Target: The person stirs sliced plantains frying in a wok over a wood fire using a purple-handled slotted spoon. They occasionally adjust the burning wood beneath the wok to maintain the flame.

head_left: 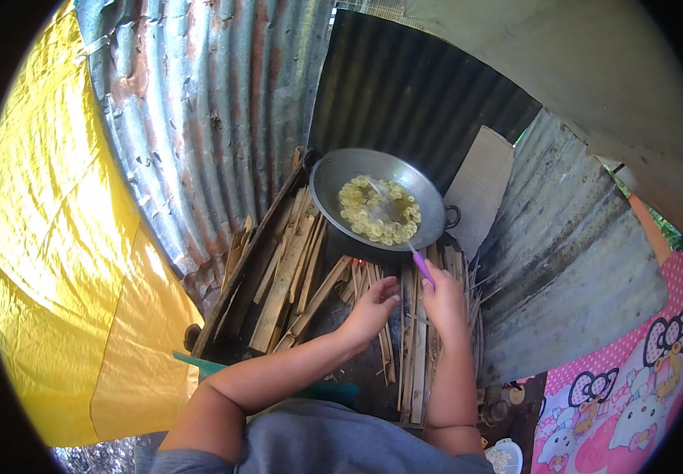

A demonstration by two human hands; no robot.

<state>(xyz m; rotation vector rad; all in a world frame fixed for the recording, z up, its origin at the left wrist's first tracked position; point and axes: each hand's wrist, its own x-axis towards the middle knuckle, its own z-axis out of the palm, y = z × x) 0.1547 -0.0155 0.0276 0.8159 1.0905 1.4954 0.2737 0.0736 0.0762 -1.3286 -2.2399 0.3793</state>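
My right hand [446, 299] is closed round the purple handle of a skimmer [420, 262], whose metal head reaches into a wide metal wok [327, 175]. Pale yellow round slices [361, 220] float in oil in a ring around the skimmer's head, which is partly hidden among them. In front of the wok, my left hand [373, 310] hovers with its fingers loosely curled and apart, holding nothing. It is close to the right hand but does not touch it.
Split firewood [285, 296] lies on the dark hearth, with a small glow of fire [355, 263] under the wok. Corrugated metal sheets [191, 118] stand around, beside a cardboard piece [480, 186]. Yellow cloth [57, 261] hangs left, pink patterned cloth [626, 387] right. A white bowl [515, 452] sits low right.
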